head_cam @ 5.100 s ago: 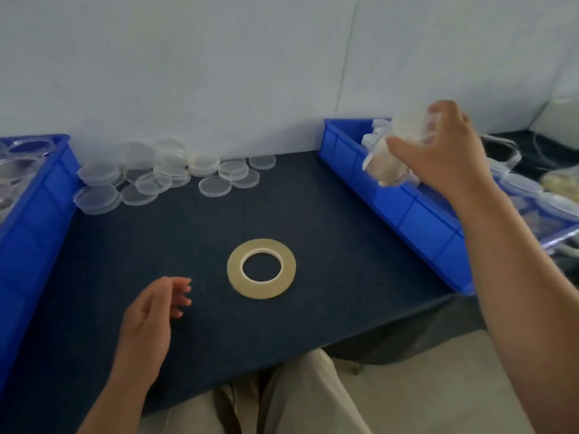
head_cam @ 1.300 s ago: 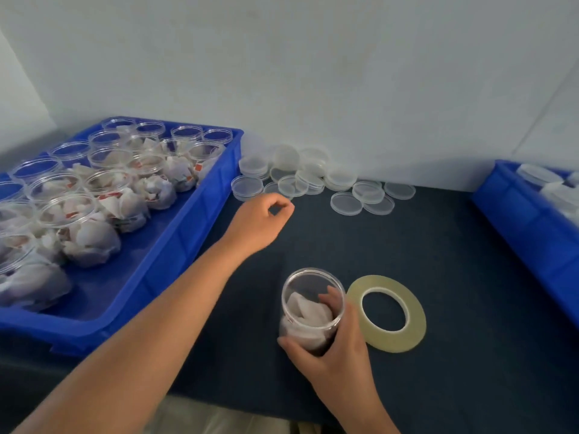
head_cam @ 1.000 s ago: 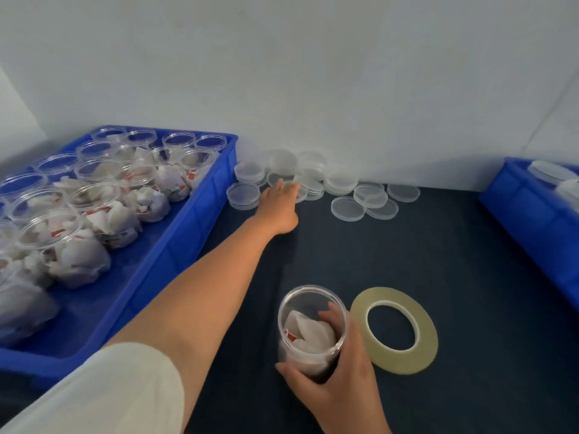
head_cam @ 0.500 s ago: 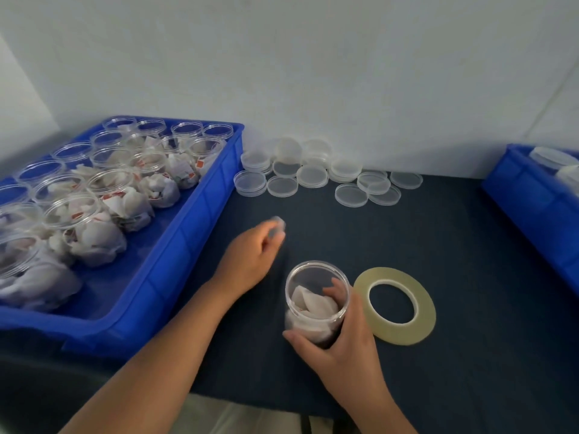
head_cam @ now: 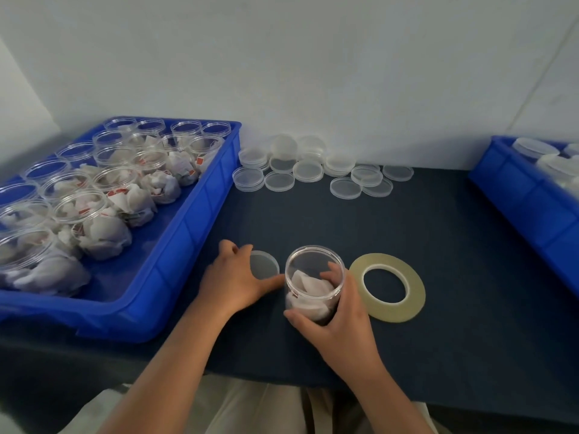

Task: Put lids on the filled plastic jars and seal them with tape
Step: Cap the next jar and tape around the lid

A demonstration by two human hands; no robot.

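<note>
Centrally, near the front edge of a dark-covered table (head_cam: pixel 438 230), an open clear plastic jar (head_cam: pixel 308 277) stands upright with crumpled white packets inside. The right hand (head_cam: pixel 341 321) is wrapped round its side wall. Just to its left, the left hand (head_cam: pixel 235 283) pinches a thin translucent lid (head_cam: pixel 264 264) by its rim, beside the jar and not yet over its mouth. Both pieces look light, smooth and thin-walled, so probably slippery and easily squeezed out of round; gripping the jar's wall gently and the lid by its edge seems wisest. A tape roll (head_cam: pixel 388 313) lies flat just right of the jar. Open cloth stretches behind, bounded by a left blue tray (head_cam: pixel 188 230) of unlidded jars, a right blue tray (head_cam: pixel 526 195), and spare lids (head_cam: pixel 308 170) along the wall.
</note>
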